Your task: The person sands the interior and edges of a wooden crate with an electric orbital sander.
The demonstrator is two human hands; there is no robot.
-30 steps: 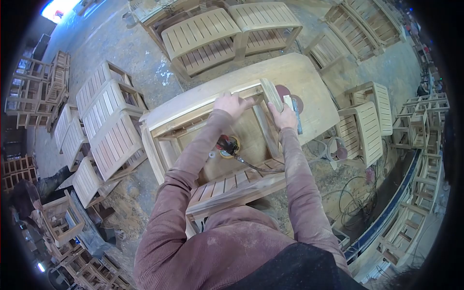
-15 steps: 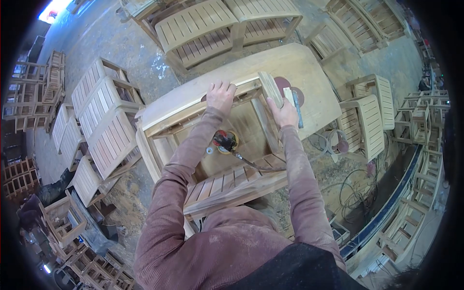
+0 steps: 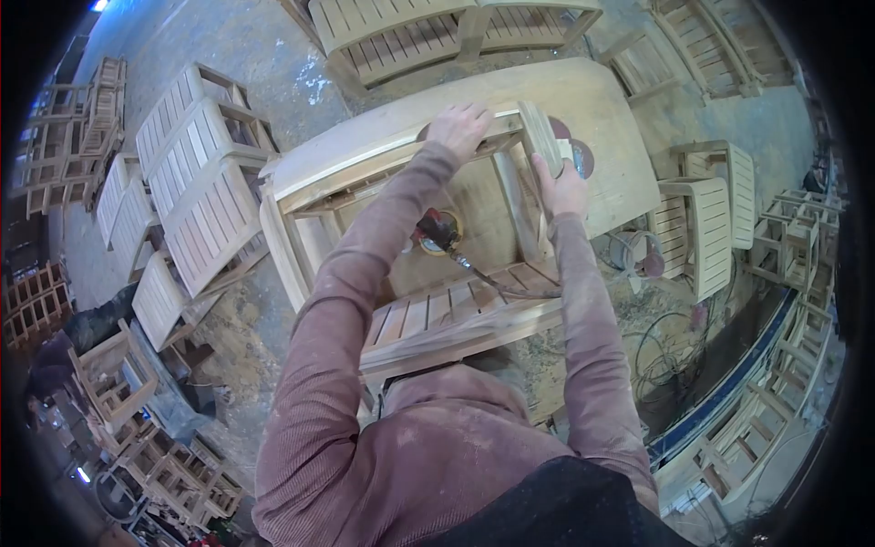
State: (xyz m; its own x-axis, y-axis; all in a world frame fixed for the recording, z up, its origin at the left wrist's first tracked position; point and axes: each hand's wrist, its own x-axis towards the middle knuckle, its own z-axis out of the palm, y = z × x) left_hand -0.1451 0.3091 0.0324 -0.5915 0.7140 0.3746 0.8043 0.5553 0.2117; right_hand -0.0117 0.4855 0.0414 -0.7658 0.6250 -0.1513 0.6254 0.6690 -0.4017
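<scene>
A wooden chair or bench frame (image 3: 319, 185) with a slatted side (image 3: 456, 305) lies on a pale board-topped table (image 3: 620, 118). My left hand (image 3: 460, 130) is closed over its far rail, with the fingertips hidden behind the edge. At the right corner, my right hand (image 3: 562, 191) grips the upright piece (image 3: 540, 135), thumb on the near side. Just beyond that hand are a small pale block (image 3: 566, 149) and reddish-brown round discs (image 3: 584, 160) on the table. A red and black power sander (image 3: 439, 228) with a hose sits inside the frame.
Slatted chairs (image 3: 205, 173) stand on the left, with slatted benches (image 3: 396, 36) beyond the table. More chairs (image 3: 706, 232) are at the right. A coiled hose or cable (image 3: 665, 351) lies on the dusty floor. Stacked frames (image 3: 756, 419) line the lower right.
The view has shifted, so the table and frame appear higher and farther right. My left hand has moved rightward along the far rail; my right hand keeps its place at the corner.
</scene>
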